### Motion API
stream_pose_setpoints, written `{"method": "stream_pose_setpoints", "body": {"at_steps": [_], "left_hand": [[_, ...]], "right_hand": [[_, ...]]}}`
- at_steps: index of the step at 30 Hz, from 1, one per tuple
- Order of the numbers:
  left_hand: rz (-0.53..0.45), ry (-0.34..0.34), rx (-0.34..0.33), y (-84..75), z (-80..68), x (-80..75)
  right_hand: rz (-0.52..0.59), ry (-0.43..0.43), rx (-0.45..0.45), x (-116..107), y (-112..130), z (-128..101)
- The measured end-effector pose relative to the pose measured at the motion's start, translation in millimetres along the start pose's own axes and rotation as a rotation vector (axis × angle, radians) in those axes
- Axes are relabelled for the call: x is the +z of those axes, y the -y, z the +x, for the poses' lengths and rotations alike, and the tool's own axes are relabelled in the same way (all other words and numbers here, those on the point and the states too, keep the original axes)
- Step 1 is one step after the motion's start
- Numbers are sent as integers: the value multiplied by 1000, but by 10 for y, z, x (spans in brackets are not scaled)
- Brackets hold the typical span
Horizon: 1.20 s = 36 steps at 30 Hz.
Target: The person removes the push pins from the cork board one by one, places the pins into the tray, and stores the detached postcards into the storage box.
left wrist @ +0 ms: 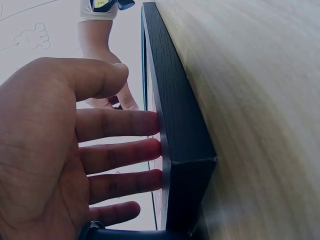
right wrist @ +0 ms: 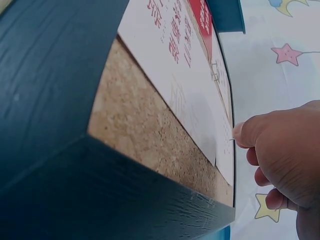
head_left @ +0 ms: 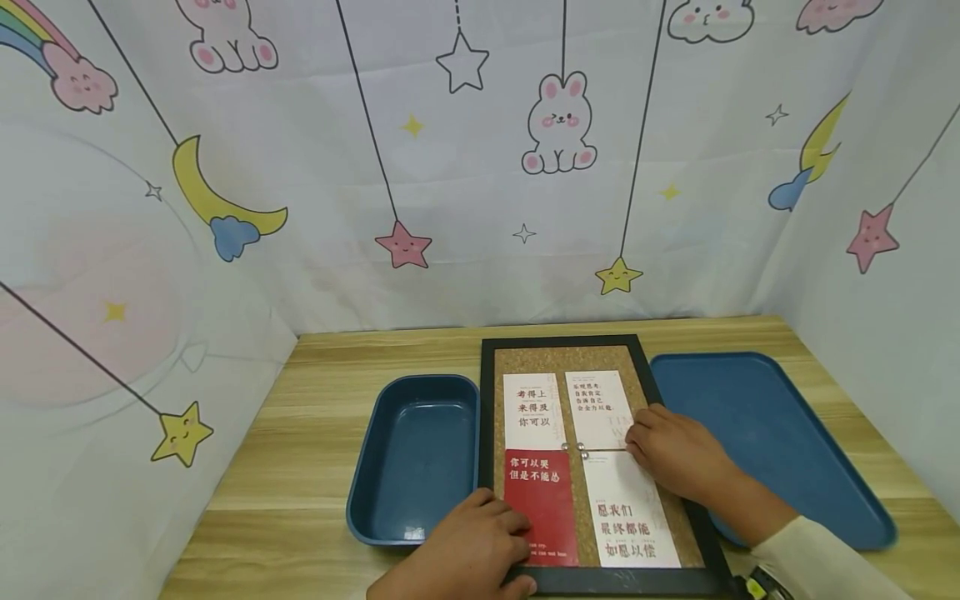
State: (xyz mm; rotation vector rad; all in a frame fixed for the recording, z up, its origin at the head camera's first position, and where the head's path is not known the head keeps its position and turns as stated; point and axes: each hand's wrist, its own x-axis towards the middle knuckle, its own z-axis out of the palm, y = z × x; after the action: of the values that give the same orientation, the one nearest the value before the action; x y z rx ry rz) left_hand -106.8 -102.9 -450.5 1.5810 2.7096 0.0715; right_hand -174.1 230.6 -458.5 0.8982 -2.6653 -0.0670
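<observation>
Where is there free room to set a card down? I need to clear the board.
Free: the deep blue bin left of the cork board, the flat blue tray on its right, and bare table behind them. Crowded: the board, with four cards and both hands, left hand, right hand.

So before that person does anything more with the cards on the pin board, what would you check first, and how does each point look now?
1. Left hand steadies the board: ok, straight fingers press its near edge.
2. Right hand at the right spot: ok, fingertips on the white cards' right edge, beside the seam.
3. Right grip on a pin: cannot tell, fingers hide it.
4. Pins seated at the cards' meeting point: ok, silver heads show.
5. Deep tub ready: ok, beside the board.
6. Flat tray within reach: ok, beside the right hand.
</observation>
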Motion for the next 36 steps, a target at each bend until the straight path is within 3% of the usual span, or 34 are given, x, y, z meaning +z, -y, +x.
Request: {"method": "stream_pose_setpoints", "body": {"at_steps": [36], "left_hand": [[-11, -9, 1, -1, -8, 2]], "right_hand": [[9, -20, 39, -19, -116, -115]]}}
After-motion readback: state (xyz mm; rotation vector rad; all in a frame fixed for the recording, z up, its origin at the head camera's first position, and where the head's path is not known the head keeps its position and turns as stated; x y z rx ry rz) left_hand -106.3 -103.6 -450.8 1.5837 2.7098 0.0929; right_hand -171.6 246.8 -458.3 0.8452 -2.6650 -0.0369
